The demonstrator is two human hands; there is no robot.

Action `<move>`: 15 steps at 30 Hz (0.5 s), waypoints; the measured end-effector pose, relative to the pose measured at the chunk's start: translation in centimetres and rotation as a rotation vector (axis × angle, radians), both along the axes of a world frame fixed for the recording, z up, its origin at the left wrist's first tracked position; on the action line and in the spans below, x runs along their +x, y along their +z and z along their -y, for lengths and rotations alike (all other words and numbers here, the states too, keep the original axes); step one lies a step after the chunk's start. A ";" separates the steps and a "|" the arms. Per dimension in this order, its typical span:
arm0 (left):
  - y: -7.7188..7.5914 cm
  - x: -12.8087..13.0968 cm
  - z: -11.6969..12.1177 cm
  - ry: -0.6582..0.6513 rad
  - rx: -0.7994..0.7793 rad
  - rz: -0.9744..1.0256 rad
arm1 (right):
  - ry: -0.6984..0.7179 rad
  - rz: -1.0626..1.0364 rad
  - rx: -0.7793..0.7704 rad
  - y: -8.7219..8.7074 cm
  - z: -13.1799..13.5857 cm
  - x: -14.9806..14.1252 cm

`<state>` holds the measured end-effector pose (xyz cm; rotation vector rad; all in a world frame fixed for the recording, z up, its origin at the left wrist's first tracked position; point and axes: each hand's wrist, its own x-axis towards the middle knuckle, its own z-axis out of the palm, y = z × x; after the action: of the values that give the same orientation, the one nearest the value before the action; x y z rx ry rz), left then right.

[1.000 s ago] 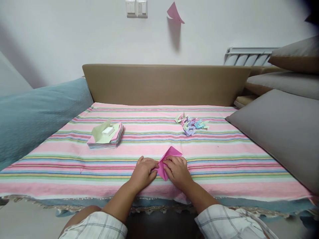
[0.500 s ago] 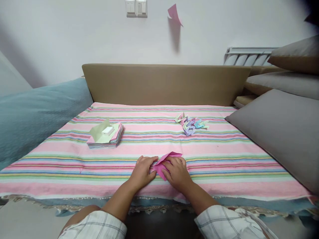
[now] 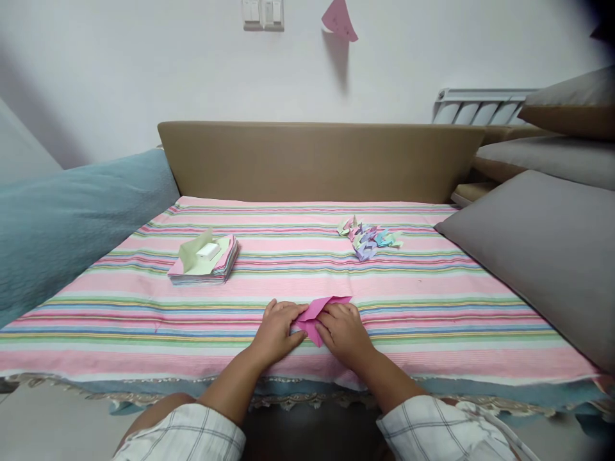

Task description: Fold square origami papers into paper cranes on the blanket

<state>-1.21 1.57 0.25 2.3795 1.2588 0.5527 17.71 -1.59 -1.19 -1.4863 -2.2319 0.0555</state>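
A bright pink sheet of folding paper [image 3: 314, 311], partly folded, lies on the striped cloth close to its front edge. On its left side my left hand [image 3: 278, 328] grips the corner, with the thumb below and the index finger above. My right hand [image 3: 342, 326] is closed over the right part, its fingers bent and pressing into the fold. The right fingertips are partly hidden by the paper. Farther back on the right sits a cluster of small folded paper figures [image 3: 368, 242] in pastel colours.
To the left stands a stack of coloured paper [image 3: 211, 276] with a small white block [image 3: 208, 251] on top. A blue bolster [image 3: 86, 218] borders the left side, grey cushions [image 3: 533, 250] the right. Behind is a brown backrest [image 3: 317, 163]; a pink paper [image 3: 339, 20] hangs on the wall.
The pink sheet's upper flap has come down lower and flatter toward the front. My right fingers have curled in more, and the left fingertips have shifted slightly right.
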 end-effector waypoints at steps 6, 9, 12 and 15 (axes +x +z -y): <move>0.0 0.0 0.1 0.011 0.010 -0.011 | 0.046 -0.031 -0.055 0.3 -0.1 0.3; 0.0 0.0 0.1 0.011 0.014 -0.013 | 0.063 -0.055 -0.074 0.5 0.0 0.3; 0.1 0.0 0.1 0.007 0.010 -0.017 | 0.103 -0.075 -0.092 0.7 0.0 0.6; 0.2 0.1 0.1 0.004 0.003 -0.024 | 0.132 -0.076 -0.109 0.7 0.0 0.8</move>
<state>-1.13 1.48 0.47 2.3935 1.2746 0.5297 18.53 -1.57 -0.49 -1.3647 -2.2942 0.2745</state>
